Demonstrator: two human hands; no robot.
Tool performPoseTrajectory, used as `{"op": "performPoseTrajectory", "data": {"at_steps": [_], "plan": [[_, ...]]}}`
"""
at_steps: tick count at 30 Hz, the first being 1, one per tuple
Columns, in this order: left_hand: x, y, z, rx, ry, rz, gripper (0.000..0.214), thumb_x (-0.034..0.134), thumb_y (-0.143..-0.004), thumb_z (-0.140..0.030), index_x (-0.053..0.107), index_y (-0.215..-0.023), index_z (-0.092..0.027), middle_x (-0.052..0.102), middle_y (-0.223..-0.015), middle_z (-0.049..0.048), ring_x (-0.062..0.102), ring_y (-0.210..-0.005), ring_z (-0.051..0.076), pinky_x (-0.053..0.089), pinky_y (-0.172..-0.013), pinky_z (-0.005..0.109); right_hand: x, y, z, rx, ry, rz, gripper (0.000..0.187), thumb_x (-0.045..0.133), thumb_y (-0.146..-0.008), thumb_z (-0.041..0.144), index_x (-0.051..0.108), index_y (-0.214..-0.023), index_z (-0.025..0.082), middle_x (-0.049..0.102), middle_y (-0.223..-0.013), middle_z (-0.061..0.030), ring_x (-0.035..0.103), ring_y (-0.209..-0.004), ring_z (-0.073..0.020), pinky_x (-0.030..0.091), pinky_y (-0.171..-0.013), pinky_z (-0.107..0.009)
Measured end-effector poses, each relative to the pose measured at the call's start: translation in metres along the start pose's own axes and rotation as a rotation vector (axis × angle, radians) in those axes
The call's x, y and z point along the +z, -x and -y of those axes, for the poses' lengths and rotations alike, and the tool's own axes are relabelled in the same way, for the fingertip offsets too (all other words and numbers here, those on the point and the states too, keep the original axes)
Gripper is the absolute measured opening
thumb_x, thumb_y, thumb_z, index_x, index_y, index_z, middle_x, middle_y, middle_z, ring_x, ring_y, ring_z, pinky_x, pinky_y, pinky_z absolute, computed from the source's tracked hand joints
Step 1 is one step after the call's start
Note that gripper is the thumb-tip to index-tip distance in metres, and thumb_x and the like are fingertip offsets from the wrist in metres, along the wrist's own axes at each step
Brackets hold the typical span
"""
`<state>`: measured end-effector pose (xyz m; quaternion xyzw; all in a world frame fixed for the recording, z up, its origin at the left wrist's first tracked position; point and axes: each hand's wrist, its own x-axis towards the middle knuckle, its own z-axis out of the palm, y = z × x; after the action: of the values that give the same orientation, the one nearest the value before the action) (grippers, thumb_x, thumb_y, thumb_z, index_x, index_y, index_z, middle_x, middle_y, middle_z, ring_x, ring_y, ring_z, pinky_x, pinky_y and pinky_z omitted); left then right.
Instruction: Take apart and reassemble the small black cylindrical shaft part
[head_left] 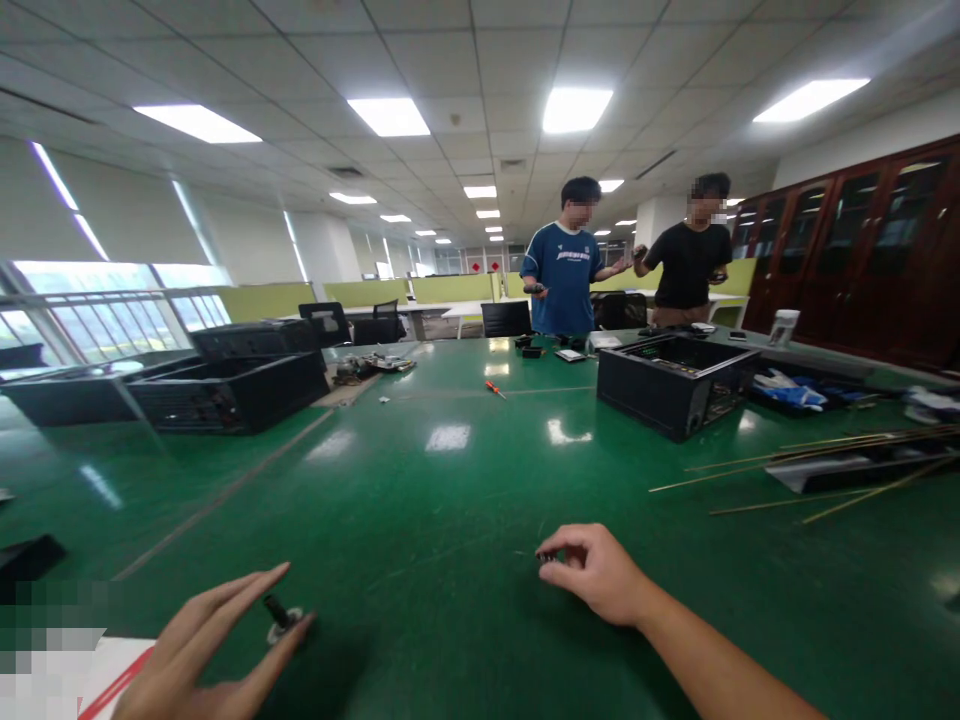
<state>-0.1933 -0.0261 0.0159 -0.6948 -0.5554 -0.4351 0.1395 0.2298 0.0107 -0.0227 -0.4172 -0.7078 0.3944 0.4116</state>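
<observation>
My left hand hovers low over the green table at the bottom left, fingers stretched out and apart. A small black screw-like part with a round base stands on the table between its fingers and thumb; I cannot tell if they touch it. My right hand rests on the table to the right, fingers curled in a pinch on a tiny dark part at the fingertips.
An open black computer case stands at mid right, with other black cases at the left. Thin wooden sticks lie at the right. A red-handled screwdriver lies further back. Two people stand at the far edge.
</observation>
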Motion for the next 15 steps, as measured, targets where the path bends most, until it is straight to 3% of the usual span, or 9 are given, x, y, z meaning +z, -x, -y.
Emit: {"op": "performPoseTrajectory", "data": {"at_steps": [2,4,6,8,11,15], "plan": [[0.012,-0.007,-0.048,0.216,0.161,0.08,0.047,0.081,-0.071,-0.036,0.07,-0.117,-0.04,0.076,-0.104,-0.0004,0.074,-0.09,0.025,0.06,-0.086,0.035,0.006,-0.001,0.0,0.1,-0.24,0.145,0.034,0.085,-0.066,0.039,0.08,-0.089,0.014,0.066,-0.066,-0.0005,0.045,-0.054,-0.01,0.034,-0.053,-0.023],[0.036,-0.013,-0.102,0.316,0.35,0.288,0.054,0.081,-0.075,-0.027,0.065,-0.125,-0.04,0.075,-0.107,0.0006,0.074,-0.092,0.02,0.06,-0.081,0.028,0.01,0.0,-0.001,0.182,-0.412,0.291,0.042,0.091,-0.056,0.041,0.08,-0.086,0.013,0.066,-0.063,0.0002,0.044,-0.05,-0.0082,0.032,-0.05,-0.022],[0.064,-0.015,-0.151,0.417,0.594,0.429,0.063,0.085,-0.072,-0.027,0.063,-0.129,-0.039,0.076,-0.109,0.0035,0.073,-0.097,0.021,0.06,-0.083,0.029,0.013,0.002,-0.002,0.232,-0.523,0.369,0.043,0.094,-0.051,0.04,0.08,-0.079,0.012,0.062,-0.054,0.0033,0.039,-0.042,-0.0055,0.026,-0.044,-0.02],[0.089,-0.012,-0.184,0.455,0.792,0.481,0.052,0.083,-0.075,-0.025,0.068,-0.123,-0.039,0.077,-0.106,0.0047,0.072,-0.097,0.022,0.059,-0.085,0.033,0.013,0.004,-0.003,0.255,-0.612,0.389,0.039,0.094,-0.048,0.039,0.077,-0.07,0.011,0.053,-0.045,0.0069,0.032,-0.037,-0.0035,0.02,-0.04,-0.019],[0.108,-0.005,-0.2,0.347,0.923,0.41,0.03,0.077,-0.081,-0.023,0.076,-0.108,-0.038,0.08,-0.093,0.0045,0.073,-0.089,0.023,0.06,-0.083,0.039,0.013,0.005,-0.005,0.254,-0.696,0.348,0.039,0.094,-0.05,0.04,0.075,-0.065,0.01,0.053,-0.044,0.0061,0.03,-0.035,-0.0023,0.017,-0.037,-0.019],[0.109,0.004,-0.181,0.223,0.933,0.394,0.031,0.066,-0.088,-0.019,0.075,-0.11,-0.039,0.081,-0.091,0.0037,0.075,-0.083,0.023,0.062,-0.077,0.037,0.018,0.004,-0.012,0.234,-0.703,0.385,0.046,0.086,-0.062,0.05,0.079,-0.079,0.008,0.065,-0.058,-0.001,0.035,-0.037,-0.0029,0.02,-0.037,-0.019]]}}
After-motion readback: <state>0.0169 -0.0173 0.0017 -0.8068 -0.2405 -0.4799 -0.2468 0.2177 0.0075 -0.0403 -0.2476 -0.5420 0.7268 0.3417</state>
